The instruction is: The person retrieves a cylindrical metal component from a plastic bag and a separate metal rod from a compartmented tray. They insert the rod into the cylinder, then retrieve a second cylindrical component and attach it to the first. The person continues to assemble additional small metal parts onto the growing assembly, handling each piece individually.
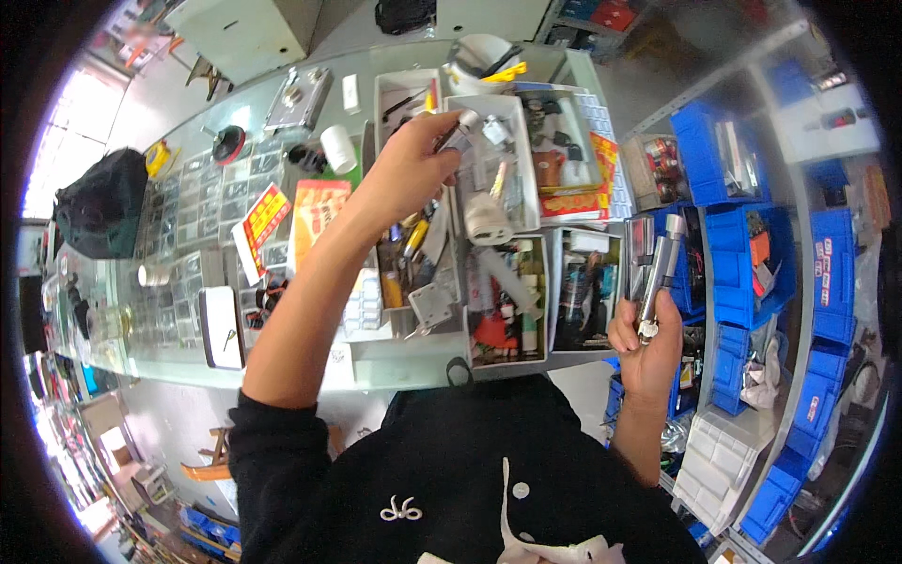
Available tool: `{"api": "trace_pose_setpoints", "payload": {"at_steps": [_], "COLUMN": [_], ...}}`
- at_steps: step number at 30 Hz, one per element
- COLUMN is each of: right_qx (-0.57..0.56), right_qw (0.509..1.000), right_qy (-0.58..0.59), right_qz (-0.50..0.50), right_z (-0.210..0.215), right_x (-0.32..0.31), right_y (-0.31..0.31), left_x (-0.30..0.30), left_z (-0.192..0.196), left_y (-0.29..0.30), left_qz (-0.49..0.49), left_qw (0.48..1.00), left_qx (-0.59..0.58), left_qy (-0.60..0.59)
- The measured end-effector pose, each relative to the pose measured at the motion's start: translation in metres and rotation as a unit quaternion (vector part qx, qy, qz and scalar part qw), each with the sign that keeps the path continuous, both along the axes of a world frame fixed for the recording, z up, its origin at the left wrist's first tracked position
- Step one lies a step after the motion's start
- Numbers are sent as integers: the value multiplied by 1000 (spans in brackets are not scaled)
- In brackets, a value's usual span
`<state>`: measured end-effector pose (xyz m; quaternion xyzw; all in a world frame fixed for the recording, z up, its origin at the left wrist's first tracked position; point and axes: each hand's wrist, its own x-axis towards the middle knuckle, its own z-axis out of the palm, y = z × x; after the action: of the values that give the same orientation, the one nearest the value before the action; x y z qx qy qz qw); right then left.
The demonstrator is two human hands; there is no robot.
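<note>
My left hand (412, 169) is closed around a short silver cylinder (458, 133) with a pale round end. It is raised over a white open box (517, 155) holding clear and white small parts. On the right, my right hand (650, 343) grips a slim silver metal tube (663, 263), tilted upward. Beside that tube stands a darker, shiny piece (638, 246), seemingly in the same grip; its kind is unclear. Below my left hand lie pens and tools, with a yellow-handled one (416, 238) among them. A white spool-like roll (488, 221) rests at the box's near end.
Several open boxes with mixed parts (507, 320) cover the glass table's right half. A compartment organizer (202, 202), a phone-like white slab (222, 327) and an orange packet (318, 216) lie to the left. Blue bins (742, 273) line shelves at the right.
</note>
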<state>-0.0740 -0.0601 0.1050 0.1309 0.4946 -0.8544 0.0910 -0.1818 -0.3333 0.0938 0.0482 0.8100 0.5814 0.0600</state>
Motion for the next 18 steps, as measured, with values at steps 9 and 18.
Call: {"api": "trace_pose_setpoints", "payload": {"at_steps": [9,18], "right_qx": [18,27], "right_qw": [998,996], "right_qy": [-25,-59], "right_qz": [-55,-65], "right_z": [-18,-28], "right_x": [-20,-54], "right_y": [69,127], "left_x": [-109,-107], "left_z": [-7,-39], "left_y": [98,113], "left_qz": [-58,26], "left_qw": [905,987], "left_qx": [-389,50], "left_qy": [164,-147]}}
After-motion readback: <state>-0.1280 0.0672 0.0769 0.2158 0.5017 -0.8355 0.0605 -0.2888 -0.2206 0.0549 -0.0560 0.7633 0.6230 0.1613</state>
